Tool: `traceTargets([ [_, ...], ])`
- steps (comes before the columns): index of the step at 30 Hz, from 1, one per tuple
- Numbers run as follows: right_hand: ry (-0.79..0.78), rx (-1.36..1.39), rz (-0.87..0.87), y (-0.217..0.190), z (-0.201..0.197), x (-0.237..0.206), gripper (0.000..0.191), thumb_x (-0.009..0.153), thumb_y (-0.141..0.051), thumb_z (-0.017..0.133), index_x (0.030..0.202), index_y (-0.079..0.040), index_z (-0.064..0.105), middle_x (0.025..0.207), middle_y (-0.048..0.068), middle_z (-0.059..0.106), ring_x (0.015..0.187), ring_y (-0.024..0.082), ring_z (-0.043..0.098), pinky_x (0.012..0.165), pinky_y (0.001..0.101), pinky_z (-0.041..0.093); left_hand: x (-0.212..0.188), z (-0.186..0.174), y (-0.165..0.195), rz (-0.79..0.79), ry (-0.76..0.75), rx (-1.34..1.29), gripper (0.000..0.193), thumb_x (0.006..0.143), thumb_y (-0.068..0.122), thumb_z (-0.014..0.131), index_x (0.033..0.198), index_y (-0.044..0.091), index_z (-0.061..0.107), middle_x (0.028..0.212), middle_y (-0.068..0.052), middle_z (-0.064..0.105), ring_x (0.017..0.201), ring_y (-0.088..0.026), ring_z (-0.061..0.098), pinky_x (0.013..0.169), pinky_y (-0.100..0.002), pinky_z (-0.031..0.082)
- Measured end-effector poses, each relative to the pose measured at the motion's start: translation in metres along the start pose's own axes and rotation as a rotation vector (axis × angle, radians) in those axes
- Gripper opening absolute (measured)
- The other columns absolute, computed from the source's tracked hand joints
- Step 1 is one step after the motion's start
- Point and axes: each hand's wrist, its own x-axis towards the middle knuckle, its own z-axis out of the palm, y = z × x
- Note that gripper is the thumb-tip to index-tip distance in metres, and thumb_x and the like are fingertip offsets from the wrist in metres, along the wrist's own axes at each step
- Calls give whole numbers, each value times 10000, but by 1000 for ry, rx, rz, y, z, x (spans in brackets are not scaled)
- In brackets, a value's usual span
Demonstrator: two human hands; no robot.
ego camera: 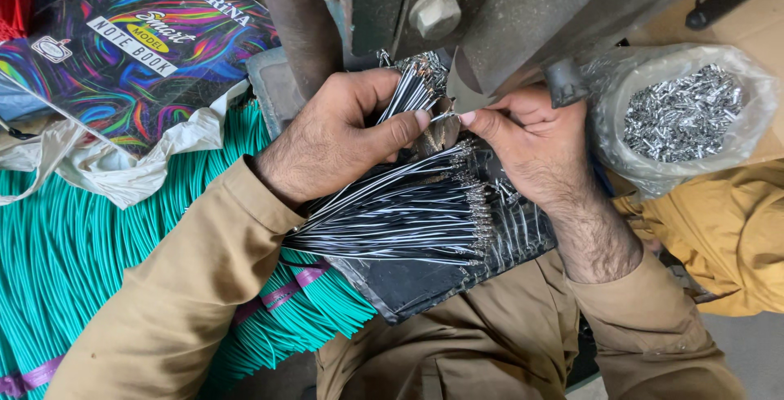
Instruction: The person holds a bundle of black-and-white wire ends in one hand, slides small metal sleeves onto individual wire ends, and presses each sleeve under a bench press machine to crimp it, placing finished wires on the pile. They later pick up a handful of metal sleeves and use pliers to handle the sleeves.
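black-and-white wires (412,93) being gripped in fist of left hand (335,134); right hand (531,143) pinching small metal terminal (447,116) beside them, under grey machine (490,8).

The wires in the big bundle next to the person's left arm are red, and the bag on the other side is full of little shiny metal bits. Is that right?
Nearly. The head view shows the big bundle of wires beside the left arm is teal green, not red. The clear plastic bag on the other side really is full of little shiny metal bits.
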Motion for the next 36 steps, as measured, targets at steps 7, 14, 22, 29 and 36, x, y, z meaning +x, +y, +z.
traceTargets([
  [7, 25, -47, -2, -2, 1, 1, 68, 981, -11, 780, 1023, 24, 741, 1007, 56, 765, 938, 86, 710, 879, 250, 594, 0, -1, -1, -4, 4, 17, 201, 1003, 225, 674, 1032, 26, 676, 780, 49, 620, 678, -21, 577, 620, -228, 529],
  [14, -12, 23, 60, -20, -7, -14, 100, 983, -15, 741, 1076, 22, 747, 1017, 75, 775, 913, 107, 726, 838, 257, 604, -1, -1, -3, 184, -37, 23, 200, 987, 187, 707, 1059, 4, 673, 869, 26, 654, 792, -27, 575, 712, -237, 532],
  [22, -124, -822, -214, -31, -46, -22, 253, 802, -32, 832, 1049, -34, 775, 950, 117, 653, 870, 201, 633, 749, 291, 523, 0, -1, -5, 17, -39, -47, 157, 1005, 178, 693, 1011, 21, 698, 811, 36, 647, 736, -20, 573, 666, -226, 526],
  [29, -69, -454, 140, -16, -47, -24, 131, 889, -52, 807, 962, -5, 709, 907, 48, 676, 746, 124, 592, 654, 240, 499, 0, -1, -4, 11, -29, -74, 140, 985, 155, 703, 1027, 23, 686, 817, 49, 664, 730, -16, 581, 659, -218, 519],
  [36, 20, 11, -48, -14, -14, -20, 78, 1080, 10, 614, 1142, 43, 648, 1114, 141, 749, 1048, 166, 752, 969, 289, 635, -1, -2, -4, 13, -45, -83, 148, 1001, 163, 680, 1051, 24, 691, 801, 57, 634, 713, -13, 551, 630, -221, 494],
])
